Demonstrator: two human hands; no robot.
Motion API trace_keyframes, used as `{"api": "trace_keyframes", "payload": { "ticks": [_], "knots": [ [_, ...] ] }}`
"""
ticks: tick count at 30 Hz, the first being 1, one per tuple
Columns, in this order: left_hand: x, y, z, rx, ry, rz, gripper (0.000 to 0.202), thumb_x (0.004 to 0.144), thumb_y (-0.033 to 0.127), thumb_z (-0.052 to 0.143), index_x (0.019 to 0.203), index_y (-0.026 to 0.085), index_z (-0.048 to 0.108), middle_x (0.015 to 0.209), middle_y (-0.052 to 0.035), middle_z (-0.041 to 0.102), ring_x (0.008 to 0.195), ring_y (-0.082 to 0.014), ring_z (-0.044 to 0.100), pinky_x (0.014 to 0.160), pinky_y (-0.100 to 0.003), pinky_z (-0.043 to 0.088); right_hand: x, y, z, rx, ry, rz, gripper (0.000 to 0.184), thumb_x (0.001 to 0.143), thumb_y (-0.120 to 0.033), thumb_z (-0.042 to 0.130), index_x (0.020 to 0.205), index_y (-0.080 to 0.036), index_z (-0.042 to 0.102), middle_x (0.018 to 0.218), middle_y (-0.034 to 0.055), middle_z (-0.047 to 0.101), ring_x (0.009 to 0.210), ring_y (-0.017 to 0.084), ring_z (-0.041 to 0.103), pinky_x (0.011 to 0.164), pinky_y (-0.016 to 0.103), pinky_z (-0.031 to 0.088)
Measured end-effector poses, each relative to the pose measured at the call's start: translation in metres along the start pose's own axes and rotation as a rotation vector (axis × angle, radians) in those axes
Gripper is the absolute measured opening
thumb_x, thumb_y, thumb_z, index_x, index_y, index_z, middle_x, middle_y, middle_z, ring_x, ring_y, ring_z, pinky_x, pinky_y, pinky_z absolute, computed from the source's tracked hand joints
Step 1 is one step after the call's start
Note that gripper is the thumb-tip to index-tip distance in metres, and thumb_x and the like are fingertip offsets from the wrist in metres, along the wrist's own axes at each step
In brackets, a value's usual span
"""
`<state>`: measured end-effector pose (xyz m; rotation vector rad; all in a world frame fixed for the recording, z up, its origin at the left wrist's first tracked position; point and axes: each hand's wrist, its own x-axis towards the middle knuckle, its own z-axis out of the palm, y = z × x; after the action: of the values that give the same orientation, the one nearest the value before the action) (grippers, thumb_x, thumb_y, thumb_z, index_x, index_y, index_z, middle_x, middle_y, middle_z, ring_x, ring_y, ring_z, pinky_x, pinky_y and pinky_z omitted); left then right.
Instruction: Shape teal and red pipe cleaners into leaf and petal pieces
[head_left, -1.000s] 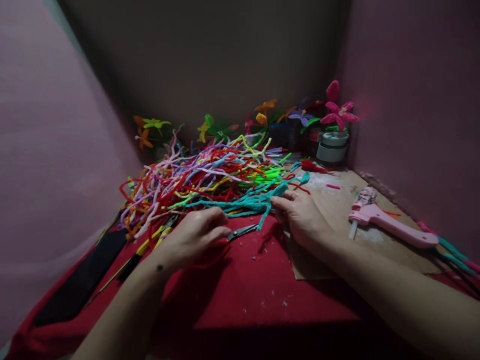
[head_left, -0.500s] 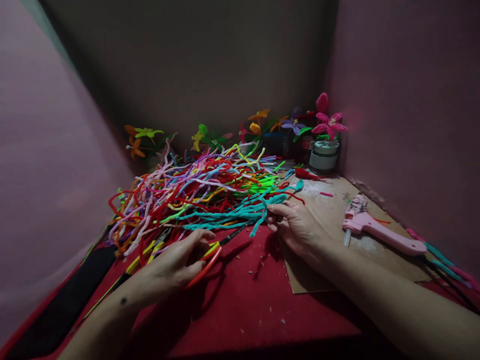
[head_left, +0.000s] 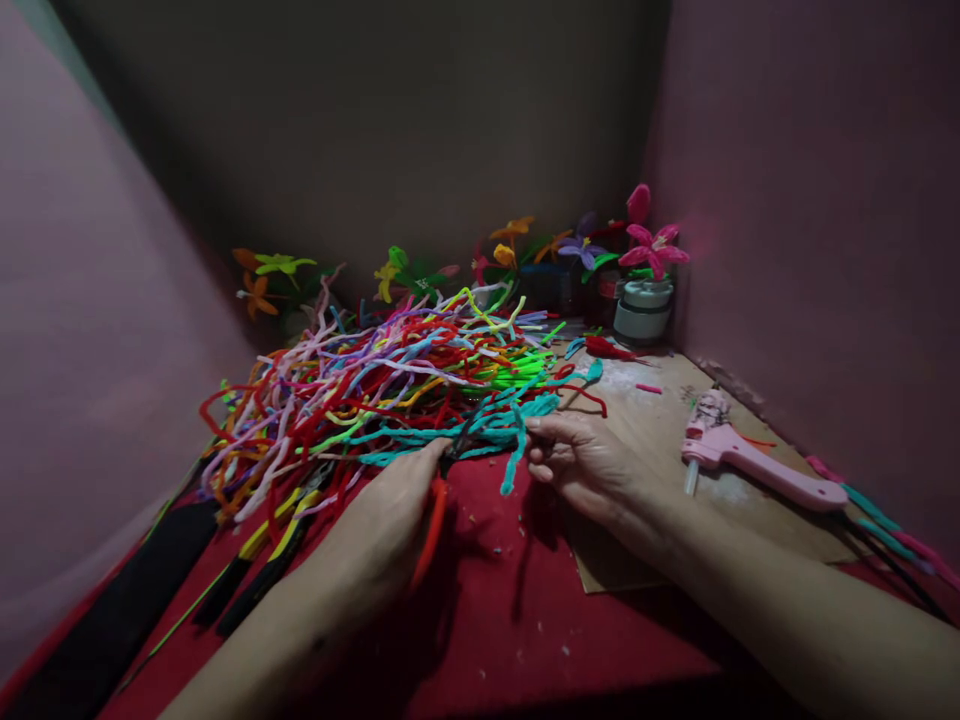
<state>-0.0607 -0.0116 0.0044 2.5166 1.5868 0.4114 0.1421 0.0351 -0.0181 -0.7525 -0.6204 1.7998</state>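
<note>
Most of the scissors' handles (head_left: 430,538) are covered by the left grip (head_left: 397,505), and the dark blades (head_left: 460,440) are blurred against teal stems (head_left: 495,430); whether they are parted cannot be told. Part of a teal piece (head_left: 513,465) is hidden by the right grip (head_left: 581,460). Both forearms and a black strip (head_left: 135,600) are cut off at the frame's edges. The pliers' (head_left: 286,537) head is partly obscured by a multicolored pile (head_left: 375,370). Scraps (head_left: 565,650) on the surface (head_left: 480,620) are too small to be identified.
</note>
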Motion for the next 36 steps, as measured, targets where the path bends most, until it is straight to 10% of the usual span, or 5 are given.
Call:
{"api": "trace_keyframes", "payload": {
  "ticks": [13, 36],
  "knots": [
    [0.017, 0.016, 0.025, -0.019, -0.018, 0.042, 0.044, 0.076, 0.019, 0.043, 0.12, 0.018, 0.043, 0.115, -0.012, 0.055, 0.104, -0.0253, 0.051, 0.089, -0.041, 0.041, -0.008, 0.01, 0.004, -0.048, -0.109, 0.04, 0.012, 0.056, -0.009, 0.059, 0.053, -0.014, 0.049, 0.047, -0.0034, 0.045, 0.043, 0.006, 0.04, 0.037, 0.018, 0.025],
    [0.005, 0.017, -0.003, 0.51, -0.296, -0.124, 0.031, 0.079, 0.009, 0.027, 0.097, 0.011, 0.052, 0.083, -0.0154, 0.063, 0.073, -0.0279, 0.062, 0.058, -0.035, 0.043, -0.004, 0.011, 0.001, -0.243, -0.085, -0.071, 0.015, 0.061, -0.021, 0.065, 0.062, -0.014, 0.051, 0.053, -0.0021, 0.051, 0.044, 0.007, 0.044, 0.039, 0.021, 0.031]
  ]
}}
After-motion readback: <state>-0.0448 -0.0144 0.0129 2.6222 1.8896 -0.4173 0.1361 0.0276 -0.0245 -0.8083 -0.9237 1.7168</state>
